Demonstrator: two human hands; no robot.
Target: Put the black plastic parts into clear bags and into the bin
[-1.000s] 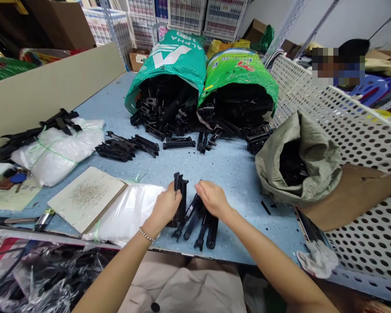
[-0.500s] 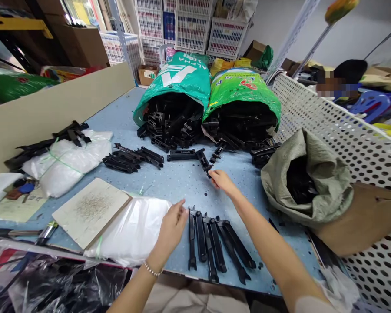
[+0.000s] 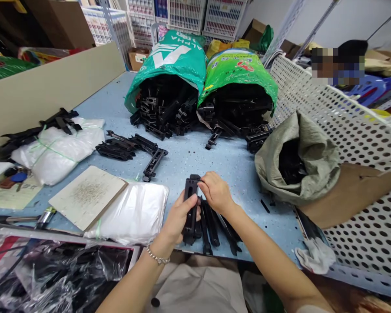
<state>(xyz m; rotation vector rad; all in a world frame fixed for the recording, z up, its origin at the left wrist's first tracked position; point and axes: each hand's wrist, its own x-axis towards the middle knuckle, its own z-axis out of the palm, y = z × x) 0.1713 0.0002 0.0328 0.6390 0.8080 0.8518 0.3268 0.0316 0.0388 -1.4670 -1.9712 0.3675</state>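
Observation:
My left hand point(image 3: 179, 217) is wrapped around a long black slotted plastic part point(image 3: 192, 189), held nearly upright above the front of the table, thumb across its face. At the part's upper right end, my right hand point(image 3: 217, 191) has its fingers curled in and pinches the edge. Whether a second piece lies behind the part is hidden by the fingers. Just right of and below the hands, several slim black bars point(image 3: 211, 226) with forked ends lie in a row, partly covered by my right hand and forearm.
At the back, a teal bag point(image 3: 166, 56) and a green bag point(image 3: 237, 74) spill black parts. More parts point(image 3: 117, 148) lie mid-left, near a speckled board point(image 3: 87, 198) on white plastic bags point(image 3: 143, 213). A grey-green sack point(image 3: 316, 169) and perforated white panel point(image 3: 355, 126) stand right.
My right hand has come back from the middle of the table toward me. My left hand has gone from open to gripping the black slotted part, and both hands now meet at it.

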